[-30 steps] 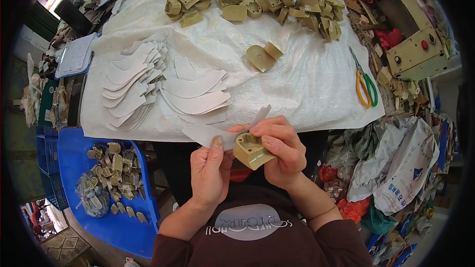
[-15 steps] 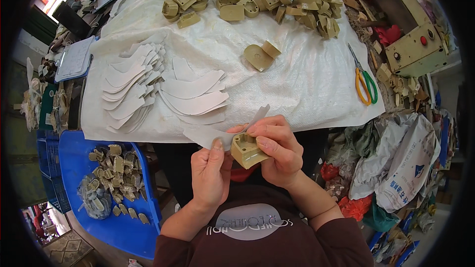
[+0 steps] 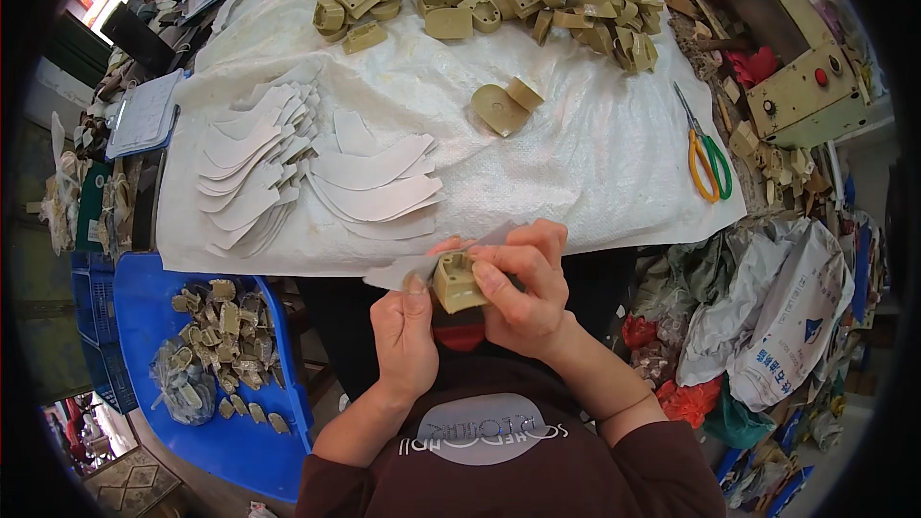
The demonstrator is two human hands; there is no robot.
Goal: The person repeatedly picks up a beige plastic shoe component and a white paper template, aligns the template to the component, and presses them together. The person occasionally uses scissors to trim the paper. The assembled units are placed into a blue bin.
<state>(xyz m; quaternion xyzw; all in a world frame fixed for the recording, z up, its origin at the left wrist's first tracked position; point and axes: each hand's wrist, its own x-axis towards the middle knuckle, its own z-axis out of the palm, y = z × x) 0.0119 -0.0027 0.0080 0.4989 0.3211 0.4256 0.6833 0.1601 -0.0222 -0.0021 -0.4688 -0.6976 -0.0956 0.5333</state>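
Lettering on show here: pale characters run across the dark shirt [image 3: 384,484], around and over a grey oval at the chest, and over on the right a crumpled white sack [image 3: 791,321] carries dark print and a blue emblem. A clipboard [image 3: 144,117] at the far left bears a sheet whose marks are too small to make out. And to the hands! The left hand [image 3: 408,338] pinches a white curved strip [image 3: 389,274] between thumb and fingers; the right hand [image 3: 526,290] grips a tan block [image 3: 459,286], thumb on its side, fingers over the strip's other end. That block sits just off the near edge of the white sheet [image 3: 614,173], in front of the body: olive-tan, smooth and shiny, its recessed face pitted with small holes, tilted up, the strip passing behind it.
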